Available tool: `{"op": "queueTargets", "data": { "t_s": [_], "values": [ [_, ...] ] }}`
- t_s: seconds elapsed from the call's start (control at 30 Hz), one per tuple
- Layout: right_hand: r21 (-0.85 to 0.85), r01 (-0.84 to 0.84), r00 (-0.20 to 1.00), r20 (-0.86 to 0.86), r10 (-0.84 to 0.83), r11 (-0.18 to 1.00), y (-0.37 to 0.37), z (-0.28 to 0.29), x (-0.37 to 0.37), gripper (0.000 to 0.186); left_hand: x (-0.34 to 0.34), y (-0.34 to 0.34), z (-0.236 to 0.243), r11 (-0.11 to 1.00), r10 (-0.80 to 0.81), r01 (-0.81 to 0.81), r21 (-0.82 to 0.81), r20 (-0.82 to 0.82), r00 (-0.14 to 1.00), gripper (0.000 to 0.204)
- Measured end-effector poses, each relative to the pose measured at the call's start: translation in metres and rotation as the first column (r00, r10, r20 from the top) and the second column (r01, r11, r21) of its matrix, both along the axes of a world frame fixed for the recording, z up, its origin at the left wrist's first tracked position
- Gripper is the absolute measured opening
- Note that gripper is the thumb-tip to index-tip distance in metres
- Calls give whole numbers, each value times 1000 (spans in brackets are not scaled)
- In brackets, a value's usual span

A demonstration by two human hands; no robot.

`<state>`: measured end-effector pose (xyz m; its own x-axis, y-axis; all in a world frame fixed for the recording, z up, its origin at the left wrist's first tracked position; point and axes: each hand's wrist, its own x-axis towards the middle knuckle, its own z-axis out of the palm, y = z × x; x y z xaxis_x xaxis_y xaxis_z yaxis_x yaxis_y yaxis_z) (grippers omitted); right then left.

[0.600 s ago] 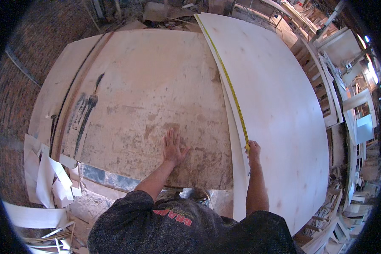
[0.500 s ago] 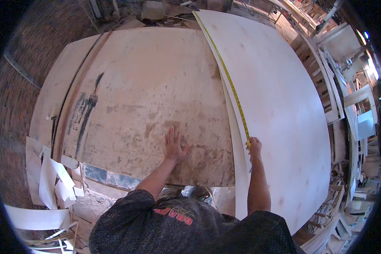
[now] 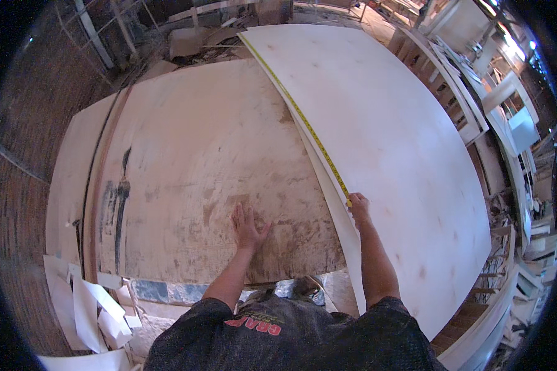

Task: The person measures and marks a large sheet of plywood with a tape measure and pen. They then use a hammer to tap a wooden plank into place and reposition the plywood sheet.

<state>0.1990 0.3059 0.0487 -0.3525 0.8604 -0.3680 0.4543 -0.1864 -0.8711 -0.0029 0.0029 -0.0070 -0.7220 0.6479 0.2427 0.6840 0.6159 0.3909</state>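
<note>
A yellow tape measure (image 3: 307, 126) is drawn out along the left edge of a large pale plywood sheet (image 3: 387, 130), reaching its far corner. At the tape's near end my right hand (image 3: 360, 209) is closed around the tape measure, above the sheet's edge. My left hand (image 3: 247, 230) lies flat with fingers spread on a worn, stained wooden tabletop (image 3: 198, 148). Another sheet's edge (image 3: 337, 219) shows under the top sheet, on the tabletop side. What the tape's far end is hooked on is too small to tell.
A reddish-brown rail (image 3: 103, 179) with a dark groove crosses the table's left part. White offcuts (image 3: 96, 309) are heaped at the lower left. Along the right stand wooden racks and stacked boards (image 3: 445, 83). Scrap wood (image 3: 195, 42) lies beyond the far edge.
The view has turned and shifted, so the sheet and table sit differently in the picture. My right hand still grips the tape measure, and my left hand still rests on the tabletop.
</note>
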Motion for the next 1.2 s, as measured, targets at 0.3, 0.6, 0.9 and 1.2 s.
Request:
{"op": "queueTargets", "data": {
  "t_s": [0.3, 0.6, 0.9, 1.2],
  "values": [
    [377, -89, 947, 319, -39, 922, -5, -23, 35, 28, 1, 7, 1, 999, -13, 12, 37, 9, 1000, 75],
    [301, -90, 807, 581, -108, 949, -89, 18, 127, 31, 1, 3, -9, 998, -35, 33, 57, 20, 999, 80],
    [370, 47, 690, 659, -298, 928, -170, 49, 199, 25, 3, -5, 3, 990, -45, 38, 136, 48, 998, 71],
    [494, 67, 719, 578, -385, 867, -207, 34, 282, 15, 83, -70, 41, 841, -531, 484, 243, 195, 825, 16]
  ]
}}
